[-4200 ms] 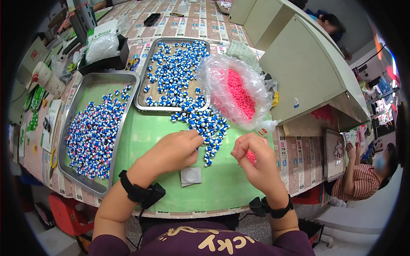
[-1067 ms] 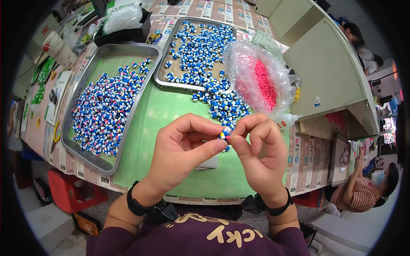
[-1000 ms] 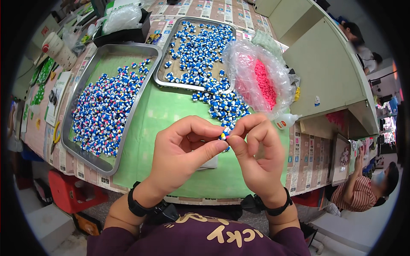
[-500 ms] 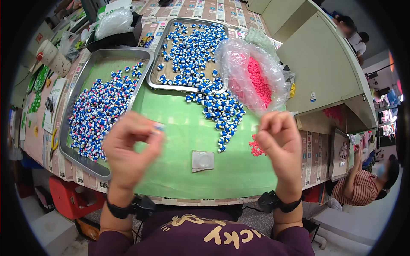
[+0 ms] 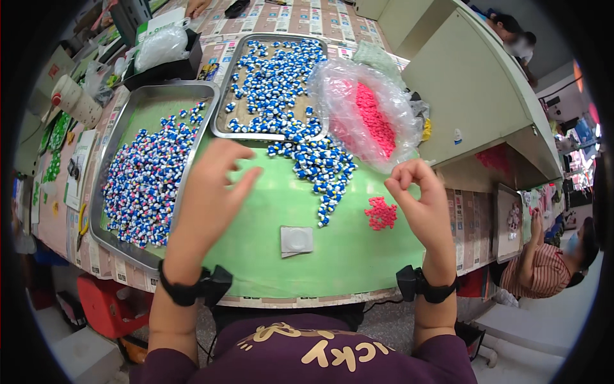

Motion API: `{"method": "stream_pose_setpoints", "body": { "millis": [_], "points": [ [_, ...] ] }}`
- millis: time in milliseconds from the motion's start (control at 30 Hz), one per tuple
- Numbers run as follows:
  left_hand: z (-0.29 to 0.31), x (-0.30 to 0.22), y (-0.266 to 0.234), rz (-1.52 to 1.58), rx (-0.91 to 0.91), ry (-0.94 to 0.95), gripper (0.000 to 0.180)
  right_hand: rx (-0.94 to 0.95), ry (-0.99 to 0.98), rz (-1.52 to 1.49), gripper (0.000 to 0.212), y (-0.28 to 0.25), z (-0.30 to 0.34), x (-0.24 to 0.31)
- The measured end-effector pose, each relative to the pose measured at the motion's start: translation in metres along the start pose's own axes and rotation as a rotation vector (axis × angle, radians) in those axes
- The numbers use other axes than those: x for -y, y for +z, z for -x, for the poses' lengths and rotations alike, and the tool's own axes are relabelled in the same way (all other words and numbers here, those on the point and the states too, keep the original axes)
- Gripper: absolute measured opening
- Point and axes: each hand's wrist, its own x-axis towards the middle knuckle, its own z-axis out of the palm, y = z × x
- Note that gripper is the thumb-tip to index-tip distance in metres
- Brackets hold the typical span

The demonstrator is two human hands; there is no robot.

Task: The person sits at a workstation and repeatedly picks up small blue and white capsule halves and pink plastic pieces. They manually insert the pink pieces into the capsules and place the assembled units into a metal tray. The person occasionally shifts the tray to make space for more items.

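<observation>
My left hand (image 5: 220,182) hovers by the right edge of the left metal tray (image 5: 209,105), thumb and fingers apart with nothing between them. In that tray lie many small blue-and-white figure pieces with pink bits (image 5: 144,182). My right hand (image 5: 419,195) is raised beside a small heap of pink pieces (image 5: 382,214), its thumb and forefinger pressed together; whatever is in the pinch is too small to make out. Between my hands, a small white square block (image 5: 297,240) rests on the green mat (image 5: 256,269). Loose blue-and-white pieces (image 5: 323,166) spill onto the mat.
A second metal tray (image 5: 268,136) holds more blue-and-white pieces. Beside it sits an open clear bag (image 5: 329,83) of pink pieces. A grey cabinet (image 5: 473,89) stands at right. Yellow-handled pliers (image 5: 83,224) lie at left. A person in a striped shirt (image 5: 537,269) sits far right.
My left hand has moved up toward the left tray, its fingers have parted, and the small blue-and-white piece has left them. My right hand has shifted slightly, uncovering more of the pink heap.
</observation>
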Motion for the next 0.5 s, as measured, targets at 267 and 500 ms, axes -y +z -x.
{"method": "stream_pose_setpoints", "body": {
  "millis": [267, 500],
  "points": [
    [-0.026, 0.021, 0.063, -0.216, 0.039, 0.126, 0.025, 0.195, 0.108, 0.272, 0.014, -0.01, 0.019, -0.04],
    [-0.02, 0.038, 0.056, -0.261, -0.039, 0.16, 0.019, 0.215, -0.077, 0.33, 0.012, 0.016, 0.001, -0.046]
  ]
}}
